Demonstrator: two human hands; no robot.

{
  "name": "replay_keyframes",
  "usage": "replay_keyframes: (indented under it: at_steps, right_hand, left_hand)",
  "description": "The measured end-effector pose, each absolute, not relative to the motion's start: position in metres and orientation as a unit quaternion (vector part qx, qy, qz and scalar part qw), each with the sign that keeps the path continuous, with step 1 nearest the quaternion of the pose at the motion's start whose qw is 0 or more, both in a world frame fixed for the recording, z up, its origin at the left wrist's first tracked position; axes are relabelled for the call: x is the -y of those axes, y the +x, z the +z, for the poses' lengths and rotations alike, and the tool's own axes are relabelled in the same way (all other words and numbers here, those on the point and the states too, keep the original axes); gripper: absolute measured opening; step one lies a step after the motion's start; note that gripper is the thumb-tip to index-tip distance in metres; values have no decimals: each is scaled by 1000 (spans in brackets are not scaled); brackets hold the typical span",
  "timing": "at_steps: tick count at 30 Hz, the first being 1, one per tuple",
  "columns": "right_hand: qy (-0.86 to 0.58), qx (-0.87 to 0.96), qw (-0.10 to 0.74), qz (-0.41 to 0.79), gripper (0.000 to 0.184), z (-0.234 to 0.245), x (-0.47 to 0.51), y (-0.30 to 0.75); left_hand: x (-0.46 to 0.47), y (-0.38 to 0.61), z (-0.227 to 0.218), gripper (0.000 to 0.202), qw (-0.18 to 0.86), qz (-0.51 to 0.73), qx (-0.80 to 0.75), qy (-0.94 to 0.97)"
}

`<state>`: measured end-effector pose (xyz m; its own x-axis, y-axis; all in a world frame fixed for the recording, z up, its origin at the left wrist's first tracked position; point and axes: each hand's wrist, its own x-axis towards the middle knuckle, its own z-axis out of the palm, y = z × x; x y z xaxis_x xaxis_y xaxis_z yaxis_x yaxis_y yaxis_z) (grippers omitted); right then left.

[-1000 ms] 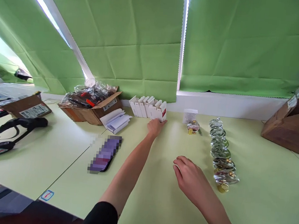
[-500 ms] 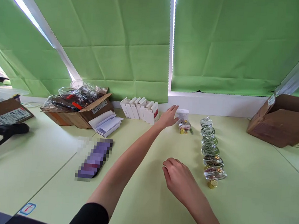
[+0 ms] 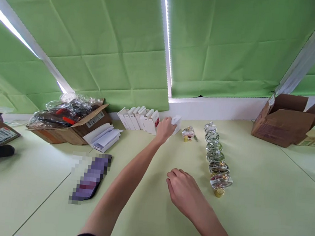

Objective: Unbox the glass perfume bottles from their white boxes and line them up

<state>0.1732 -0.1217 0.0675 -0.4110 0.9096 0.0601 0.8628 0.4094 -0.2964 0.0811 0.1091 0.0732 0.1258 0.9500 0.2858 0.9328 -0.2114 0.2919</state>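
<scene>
My left hand (image 3: 166, 129) reaches to the back of the table with its fingers closed on a white printed sheet of paper (image 3: 176, 124), which stands raised beside the row of white boxes. My right hand (image 3: 183, 187) hovers low over or rests on the table near the middle, fingers curled together, and no object shows in it. To its right runs a line of clear glass perfume bottles (image 3: 214, 156), with a gold cap (image 3: 219, 192) at the near end. One more bottle (image 3: 189, 131) stands apart behind, a small gold cap (image 3: 185, 139) before it.
Thin white boxes (image 3: 139, 119) stand upright by the wall. Folded white papers (image 3: 104, 137) lie left of them, near a carton of plastic-wrapped items (image 3: 68, 118). A pixelated purple object (image 3: 92, 178) lies nearer. At right stands an open brown carton (image 3: 286, 121).
My left hand has closed on the white sheet and pulled it left and up, off its place behind the single bottle. My right hand keeps its pose. The view has shifted slightly.
</scene>
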Motion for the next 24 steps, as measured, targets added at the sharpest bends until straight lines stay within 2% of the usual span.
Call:
replay_keyframes:
  at_steps: [5,9,13,17,19,21,24]
  right_hand:
    - [-533,832,115,105,30,66,122,175]
    - [-584,785,164,123,30,70,119,179]
    - [-630,698,265,212,30,70,114,181]
    - [-600,636,339,348,46,64,109,178]
    - [-567,614,373,403,50,62,107,176]
    - [-554,595,394,428,50,61,106,177]
    - [-540,585,401,454,49,64,108,178]
  left_hand:
    - [-60,53,74,19,4,220,-637,739]
    - [0,32,70,20,44,244,-627,738]
    - [53,22,61,34,175,266,-587,745]
    - [69,22,57,73,325,279,-516,742]
    - [66,22,59,74,389,260,-477,743]
    - [61,21,61,69,408,243,-449,757]
    - [59,16,59,70,352,268,-445,779]
